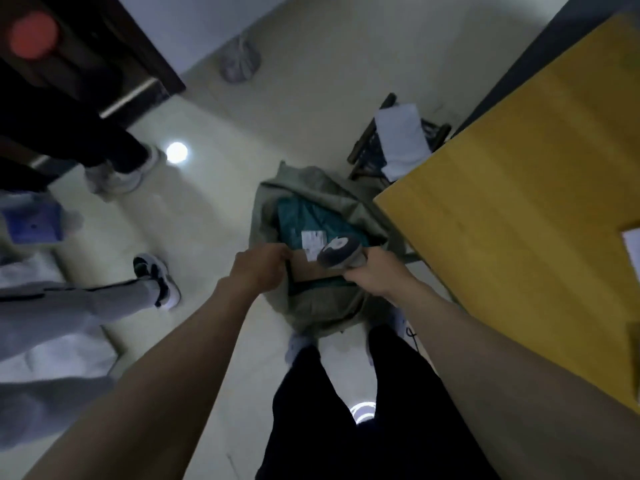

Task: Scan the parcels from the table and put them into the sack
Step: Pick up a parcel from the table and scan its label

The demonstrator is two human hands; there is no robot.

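A person stands over a grey-green sack (311,306) that sits open on the pale floor (194,216), just beside the corner of a yellow wooden table (519,174). The view looks down along both bare forearms to the sack's mouth.

The job looks partly done. A teal parcel (304,216) with a white label already lies inside the sack, and a brown cardboard parcel (308,268) is at the mouth, lying over the teal one and seemingly on its way in. Something white shows at the table's right edge; it may be another parcel waiting, but too little of it is visible to say. How many remain is not shown.

The left hand (258,268) is curled at the near-left side of the opening, next to the edge of the cardboard parcel. Its fingers are bent and closed on something there, but the blur hides whether that is the sack's rim, the parcel, or both.

The right hand (374,275) is wrapped around a dark scanner (341,250) with a pale round face, held right above the cardboard parcel. The fingers are tucked under and out of sight.

Two other people's legs and shoes stand to the left. A dark chair (367,147) with a white sheet on it sits beyond the table.
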